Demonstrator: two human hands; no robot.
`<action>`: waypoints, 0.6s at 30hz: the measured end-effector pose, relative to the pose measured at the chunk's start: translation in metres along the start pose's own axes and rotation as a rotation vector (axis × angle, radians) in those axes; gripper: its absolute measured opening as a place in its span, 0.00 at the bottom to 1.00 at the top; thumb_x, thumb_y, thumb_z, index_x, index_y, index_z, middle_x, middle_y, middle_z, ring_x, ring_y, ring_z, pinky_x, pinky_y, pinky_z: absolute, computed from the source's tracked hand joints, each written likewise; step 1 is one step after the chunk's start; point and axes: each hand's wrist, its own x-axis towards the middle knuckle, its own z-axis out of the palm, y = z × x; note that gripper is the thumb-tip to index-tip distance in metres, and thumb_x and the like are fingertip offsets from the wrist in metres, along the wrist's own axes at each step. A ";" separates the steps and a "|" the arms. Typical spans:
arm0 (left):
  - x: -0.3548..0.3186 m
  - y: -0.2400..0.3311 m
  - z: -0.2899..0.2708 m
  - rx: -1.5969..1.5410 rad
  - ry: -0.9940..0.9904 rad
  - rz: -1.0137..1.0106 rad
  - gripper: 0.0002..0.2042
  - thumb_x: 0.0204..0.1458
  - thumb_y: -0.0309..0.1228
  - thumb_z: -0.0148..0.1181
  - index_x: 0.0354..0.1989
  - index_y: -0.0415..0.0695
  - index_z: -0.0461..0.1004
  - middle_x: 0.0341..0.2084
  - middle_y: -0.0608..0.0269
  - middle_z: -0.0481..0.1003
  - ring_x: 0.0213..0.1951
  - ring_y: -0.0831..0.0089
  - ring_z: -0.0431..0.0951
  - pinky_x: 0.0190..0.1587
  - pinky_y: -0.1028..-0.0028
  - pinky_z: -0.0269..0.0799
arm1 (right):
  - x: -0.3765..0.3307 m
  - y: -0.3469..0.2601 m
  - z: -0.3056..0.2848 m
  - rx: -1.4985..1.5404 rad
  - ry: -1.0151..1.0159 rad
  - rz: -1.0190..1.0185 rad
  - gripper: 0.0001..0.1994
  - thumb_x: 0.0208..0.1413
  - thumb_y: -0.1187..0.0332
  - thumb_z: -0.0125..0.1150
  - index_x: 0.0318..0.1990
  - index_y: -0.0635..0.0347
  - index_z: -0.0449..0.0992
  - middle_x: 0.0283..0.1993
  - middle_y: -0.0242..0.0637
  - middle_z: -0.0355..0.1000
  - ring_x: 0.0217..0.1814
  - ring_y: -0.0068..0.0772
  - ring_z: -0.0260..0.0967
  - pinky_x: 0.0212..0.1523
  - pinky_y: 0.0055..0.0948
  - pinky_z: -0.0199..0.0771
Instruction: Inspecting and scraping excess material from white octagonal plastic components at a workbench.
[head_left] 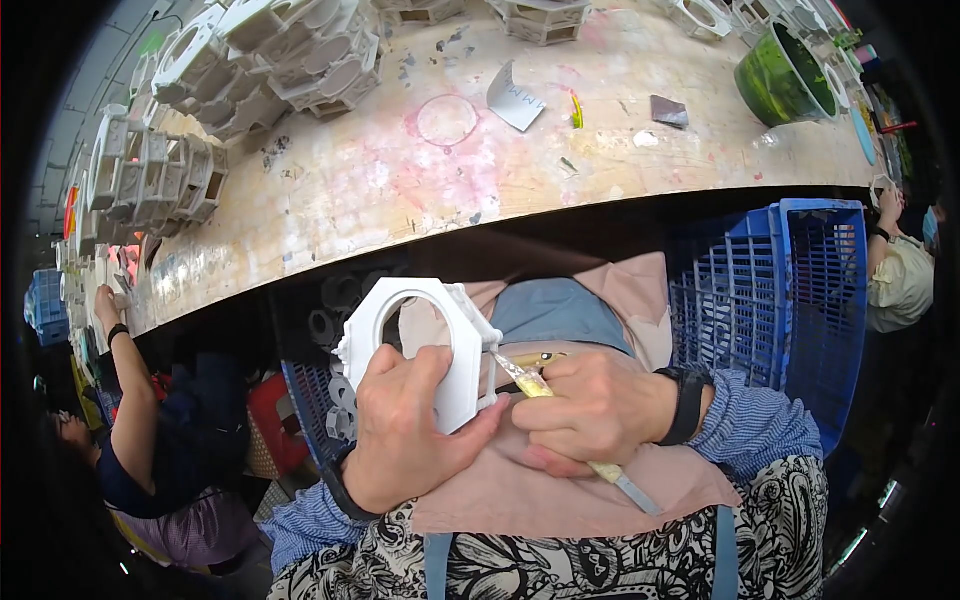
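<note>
Over my lap, my left hand [405, 430] grips a white octagonal lantern-like frame [464, 370] with a round opening, the fingers passing over its rim. My right hand [600, 415] is closed around a slim knife [532, 384] whose handle is wrapped in yellowish tape. Its narrow metal tip meets or nearly meets a post on the frame's right side; actual contact cannot be made out. The tool's flat grey end [636, 492] sticks out below my right hand. A pink cloth apron [570, 495] lies under both hands.
Stacks of similar white frames [300, 70] crowd the far left of the stained worktable [330, 195]. A green-stained tub [785, 75] and folded paper [515, 98] stand farther back. Blue crates [765, 290] flank my lap. Co-workers' arms [135, 420] show at both sides.
</note>
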 end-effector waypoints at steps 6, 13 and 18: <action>0.000 0.003 -0.002 0.066 -0.031 0.013 0.22 0.30 0.31 0.74 0.32 0.38 0.69 0.19 0.56 0.71 0.20 0.60 0.66 0.28 0.66 0.61 | -0.002 0.002 0.001 -0.012 -0.018 -0.003 0.15 0.46 0.72 0.61 0.15 0.59 0.61 0.25 0.34 0.63 0.16 0.32 0.56 0.16 0.31 0.56; 0.005 0.004 -0.001 0.071 -0.021 -0.004 0.21 0.31 0.31 0.74 0.31 0.39 0.69 0.16 0.58 0.70 0.18 0.61 0.68 0.29 0.68 0.60 | 0.001 -0.001 0.001 0.017 -0.023 0.013 0.16 0.47 0.70 0.62 0.16 0.60 0.61 0.22 0.36 0.59 0.16 0.38 0.55 0.18 0.34 0.59; 0.004 0.001 -0.002 0.086 -0.020 0.028 0.20 0.31 0.31 0.74 0.31 0.39 0.69 0.16 0.57 0.70 0.18 0.61 0.68 0.29 0.69 0.59 | 0.001 -0.003 0.001 0.009 -0.030 0.068 0.15 0.48 0.70 0.62 0.17 0.60 0.63 0.22 0.36 0.60 0.16 0.38 0.56 0.18 0.34 0.59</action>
